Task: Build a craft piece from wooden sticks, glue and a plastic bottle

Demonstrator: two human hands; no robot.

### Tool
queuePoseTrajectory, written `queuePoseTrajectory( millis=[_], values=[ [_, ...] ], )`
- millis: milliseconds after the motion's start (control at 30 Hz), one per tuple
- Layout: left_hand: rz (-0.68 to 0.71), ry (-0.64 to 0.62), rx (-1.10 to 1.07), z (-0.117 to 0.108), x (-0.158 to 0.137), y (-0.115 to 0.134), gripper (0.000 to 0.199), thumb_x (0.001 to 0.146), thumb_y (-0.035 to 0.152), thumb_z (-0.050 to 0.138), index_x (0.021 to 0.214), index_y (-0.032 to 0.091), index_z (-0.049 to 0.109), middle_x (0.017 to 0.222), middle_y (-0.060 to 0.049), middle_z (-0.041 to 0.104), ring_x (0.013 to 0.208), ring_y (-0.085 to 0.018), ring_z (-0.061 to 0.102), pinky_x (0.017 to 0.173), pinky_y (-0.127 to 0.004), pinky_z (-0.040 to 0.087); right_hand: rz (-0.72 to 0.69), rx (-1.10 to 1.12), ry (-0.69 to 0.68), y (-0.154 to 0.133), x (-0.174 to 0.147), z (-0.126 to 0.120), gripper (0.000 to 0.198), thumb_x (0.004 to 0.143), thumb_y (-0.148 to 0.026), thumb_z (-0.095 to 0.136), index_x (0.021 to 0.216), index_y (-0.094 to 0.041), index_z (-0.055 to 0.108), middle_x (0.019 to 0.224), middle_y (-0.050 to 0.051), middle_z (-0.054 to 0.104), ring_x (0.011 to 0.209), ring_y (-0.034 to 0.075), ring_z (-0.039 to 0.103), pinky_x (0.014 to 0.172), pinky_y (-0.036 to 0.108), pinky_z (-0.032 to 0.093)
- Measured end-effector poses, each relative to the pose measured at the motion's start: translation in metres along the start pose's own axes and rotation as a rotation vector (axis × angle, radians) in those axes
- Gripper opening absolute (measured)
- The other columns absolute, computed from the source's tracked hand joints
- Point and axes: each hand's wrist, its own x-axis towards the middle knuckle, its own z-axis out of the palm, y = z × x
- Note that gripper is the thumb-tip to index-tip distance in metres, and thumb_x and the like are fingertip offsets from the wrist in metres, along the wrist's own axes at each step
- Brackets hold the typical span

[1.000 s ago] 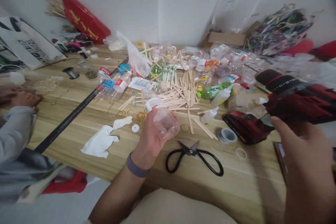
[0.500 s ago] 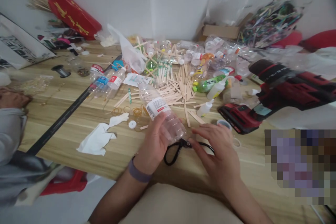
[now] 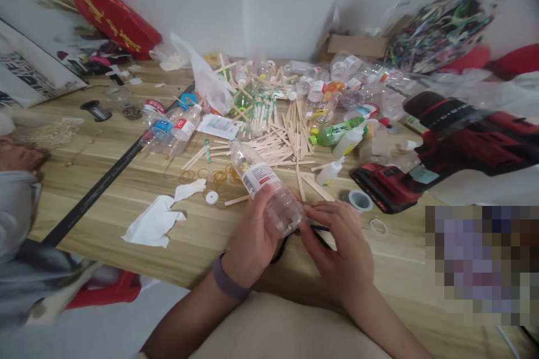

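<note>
My left hand (image 3: pixel 251 241) is wrapped round a clear plastic bottle (image 3: pixel 283 210) with a white and red label. The bottle is tilted, its neck pointing away from me and its base towards my right side. At that base, my right hand (image 3: pixel 343 252) has its thumb and fingers drawn together, touching the bottle's edge. Black-handled scissors (image 3: pixel 281 251) lie on the table beneath, partly covered by both hands and the bottle. A white bottle cap (image 3: pixel 211 197) and yellow rubber bands (image 3: pixel 219 176) lie to the left of the bottle.
Wooden craft sticks (image 3: pixel 273 146) and several plastic bottles (image 3: pixel 328 104) cover the table's far part. A red and black cordless drill (image 3: pixel 455 146) stands at the right. White tissue (image 3: pixel 154 221) lies at the left, where another person's hand (image 3: pixel 19 154) rests.
The bottle and my left hand have shifted slightly right and towards me. My right hand has moved in, its fingers closing against the bottle's base. The scissors are more covered.
</note>
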Motion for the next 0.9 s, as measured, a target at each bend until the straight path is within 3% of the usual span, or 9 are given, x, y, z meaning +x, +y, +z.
queuePoseTrajectory(
  millis=[200, 367, 567, 667, 800, 900],
  values=[
    [-0.031, -0.016, -0.002, 0.002, -0.003, 0.0, 0.026, 0.087, 0.037, 0.06, 0.088, 0.011, 0.065, 0.078, -0.006, 0.072, 0.072, -0.017, 0.067, 0.071, -0.027, 0.054, 0.008, 0.005, 0.016, -0.002, -0.002, 0.0, 0.02, 0.087, -0.008, 0.057, 0.102, -0.021, 0.057, 0.09, 0.005, 0.067, 0.086, 0.019, 0.063, 0.085, 0.041, 0.046],
    [-0.03, 0.003, 0.038, 0.005, -0.005, 0.001, 0.027, 0.083, 0.039, 0.063, 0.085, 0.012, 0.066, 0.077, -0.005, 0.071, 0.07, -0.016, 0.067, 0.07, -0.026, 0.055, 0.017, 0.031, 0.018, -0.004, -0.001, -0.002, 0.018, 0.086, -0.013, 0.06, 0.102, -0.022, 0.056, 0.09, 0.005, 0.067, 0.085, 0.02, 0.063, 0.084, 0.043, 0.047],
    [0.026, -0.017, 0.086, 0.002, -0.005, -0.008, 0.032, 0.078, 0.043, 0.07, 0.092, 0.015, 0.063, 0.081, -0.004, 0.071, 0.074, -0.016, 0.068, 0.072, -0.026, 0.055, 0.062, 0.062, 0.017, -0.005, 0.0, -0.003, 0.019, 0.084, -0.011, 0.059, 0.097, -0.023, 0.055, 0.087, 0.004, 0.066, 0.081, 0.02, 0.064, 0.073, 0.036, 0.051],
    [0.052, -0.013, 0.105, 0.001, -0.006, -0.006, 0.032, 0.078, 0.041, 0.072, 0.095, 0.015, 0.063, 0.085, -0.005, 0.072, 0.078, -0.018, 0.069, 0.075, -0.028, 0.055, 0.068, 0.057, -0.006, -0.002, -0.002, -0.006, 0.019, 0.085, -0.008, 0.055, 0.096, -0.023, 0.056, 0.087, 0.003, 0.068, 0.082, 0.019, 0.065, 0.078, 0.037, 0.051],
    [0.084, 0.041, 0.1, -0.002, -0.006, 0.006, 0.035, 0.074, 0.04, 0.075, 0.096, 0.015, 0.063, 0.085, -0.005, 0.072, 0.079, -0.02, 0.07, 0.074, -0.03, 0.055, 0.056, 0.055, -0.128, 0.006, -0.01, -0.012, 0.025, 0.087, -0.004, 0.048, 0.098, -0.022, 0.061, 0.083, 0.002, 0.07, 0.078, 0.018, 0.066, 0.076, 0.034, 0.052],
    [0.128, 0.088, 0.096, -0.01, -0.004, 0.017, 0.038, 0.07, 0.039, 0.078, 0.095, 0.014, 0.064, 0.086, -0.005, 0.073, 0.08, -0.02, 0.071, 0.075, -0.03, 0.056, 0.106, -0.021, -0.265, 0.016, -0.027, -0.017, 0.018, 0.091, -0.014, 0.05, 0.101, -0.02, 0.063, 0.09, 0.006, 0.07, 0.083, 0.021, 0.067, 0.07, 0.033, 0.054]
  ],
)
